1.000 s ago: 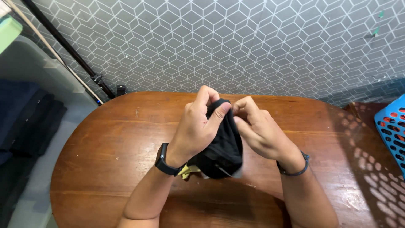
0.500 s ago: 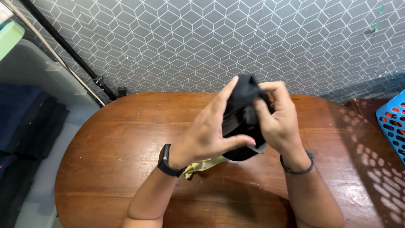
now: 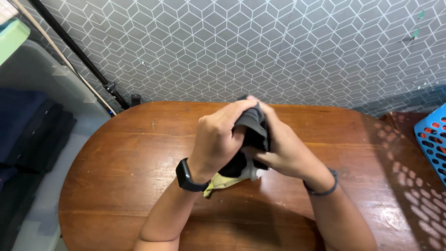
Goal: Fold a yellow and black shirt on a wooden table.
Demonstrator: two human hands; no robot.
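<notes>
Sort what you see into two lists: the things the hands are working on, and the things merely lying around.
In hand:
- black cloth, gripped by left hand and right hand
- yellow cloth piece hanging beneath

Lying about:
- blue perforated basket
- dark folded clothes
- black pole
- wooden table

We note both forearms bare, no sleeves in view. The left wrist carries a black smartwatch (image 3: 186,176) with a rectangular case and a smooth black strap. The right wrist carries a thin dark cord bracelet (image 3: 322,189), loosely fitted. Our hands wear no gloves and no rings we can make out.
</notes>
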